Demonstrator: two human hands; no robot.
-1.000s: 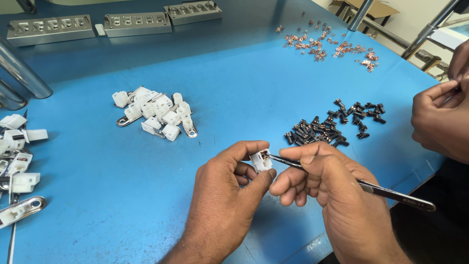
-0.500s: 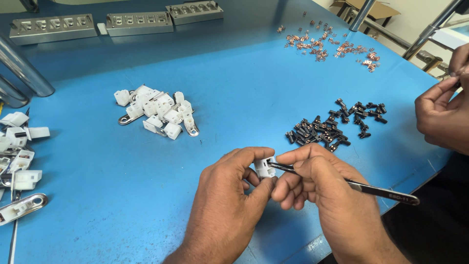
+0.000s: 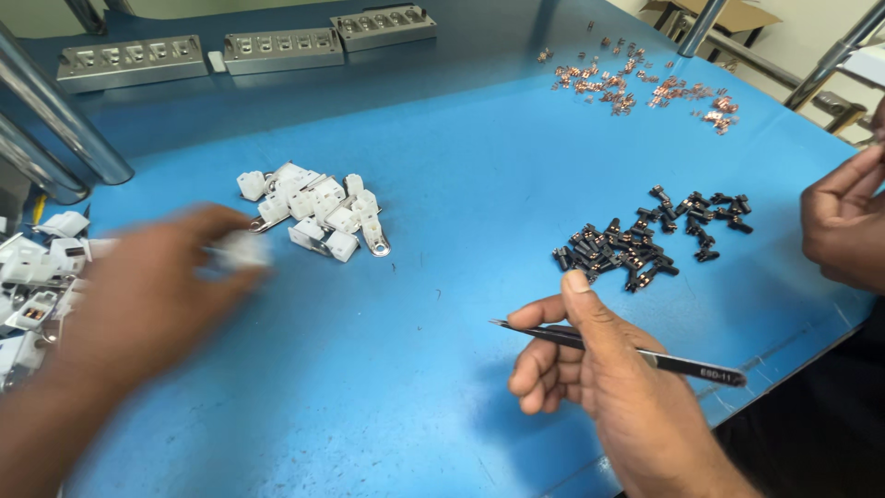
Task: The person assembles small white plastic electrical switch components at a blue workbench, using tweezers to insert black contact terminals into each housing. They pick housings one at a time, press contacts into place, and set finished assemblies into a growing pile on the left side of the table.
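Between thumb and fingers of my right hand (image 3: 590,378) I grip black tweezers (image 3: 627,349), the hand closed round the middle of them, the fine tips sticking out to the hand's left over bare blue table (image 3: 442,387) and holding nothing that I can see. Just beyond this hand, a little to its right, lies a pile of small black parts (image 3: 645,242), near the knuckles but not touching. My left hand (image 3: 152,286) is well apart from the right, blurred by motion; its fingertips seem pinched on a small white housing (image 3: 241,249), though the blur keeps me from telling how firm the hold is. Just past those fingertips sits a heap of white housings (image 3: 318,210), some with metal tabs. To the outer side of my left hand more white pieces (image 3: 37,263) are scattered at the table's edge. Far beyond both hands lie copper clips (image 3: 645,83) and three grey metal jigs (image 3: 230,51). Another person's hand (image 3: 843,221) shows to the right of mine.
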